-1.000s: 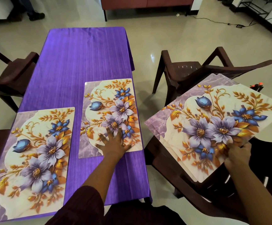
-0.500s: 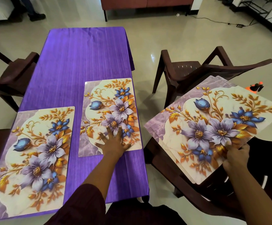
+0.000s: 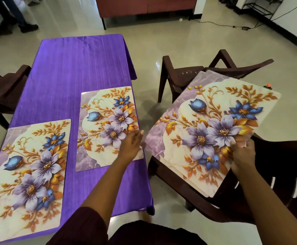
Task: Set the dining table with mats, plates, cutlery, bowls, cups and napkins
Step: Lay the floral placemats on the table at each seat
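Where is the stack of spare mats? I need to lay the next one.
In the head view the stack of mats is off the table's right side, gripped by the right hand above a brown chair.

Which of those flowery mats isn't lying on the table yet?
The stack of mats gripped by the right hand, tilted over the chair. The other two mats lie flat on the purple cloth.
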Demonstrator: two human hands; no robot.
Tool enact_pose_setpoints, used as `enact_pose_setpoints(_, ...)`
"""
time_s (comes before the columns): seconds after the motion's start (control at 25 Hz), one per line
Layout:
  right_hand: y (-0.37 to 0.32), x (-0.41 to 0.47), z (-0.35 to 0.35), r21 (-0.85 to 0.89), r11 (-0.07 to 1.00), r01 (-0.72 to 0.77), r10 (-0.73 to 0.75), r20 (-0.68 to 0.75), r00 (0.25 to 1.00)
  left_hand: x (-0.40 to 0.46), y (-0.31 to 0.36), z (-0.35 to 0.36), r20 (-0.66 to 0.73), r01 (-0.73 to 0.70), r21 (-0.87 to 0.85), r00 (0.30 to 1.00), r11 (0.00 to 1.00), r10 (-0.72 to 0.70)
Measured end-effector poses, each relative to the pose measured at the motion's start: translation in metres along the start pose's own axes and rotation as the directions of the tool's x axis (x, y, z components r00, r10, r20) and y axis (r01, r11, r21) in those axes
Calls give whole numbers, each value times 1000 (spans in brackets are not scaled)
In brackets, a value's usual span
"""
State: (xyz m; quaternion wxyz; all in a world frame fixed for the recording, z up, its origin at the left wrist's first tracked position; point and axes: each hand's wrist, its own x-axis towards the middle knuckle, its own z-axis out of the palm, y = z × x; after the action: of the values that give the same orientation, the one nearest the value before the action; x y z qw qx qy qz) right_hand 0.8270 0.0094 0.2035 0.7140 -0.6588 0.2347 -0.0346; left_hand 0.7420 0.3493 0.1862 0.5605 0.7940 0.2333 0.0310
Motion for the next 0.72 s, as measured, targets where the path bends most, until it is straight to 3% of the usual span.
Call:
enact_pose_setpoints(0.16, -31, -4, -42, -1, 997, 77, -77, 65, 995, -27, 52, 35, 62, 29, -227, 998, 973, -15)
enact_pose_setpoints(0.28, -57, -2, -96, -27, 991, 133, -130, 84, 988, -56, 79, 67, 101, 45, -269, 995, 962, -19)
enact_pose_setpoints(0.52, -100, 6, -243, -99, 950, 297, -288, 96, 953, -132, 135, 198, 343, 94, -270, 940, 958, 4)
enact_pose_setpoints(0.72, -112, 16, -368, -38, 971, 236, -233, 70, 970, -188, 165, 307, 397, 39, -357, 911, 933, 113)
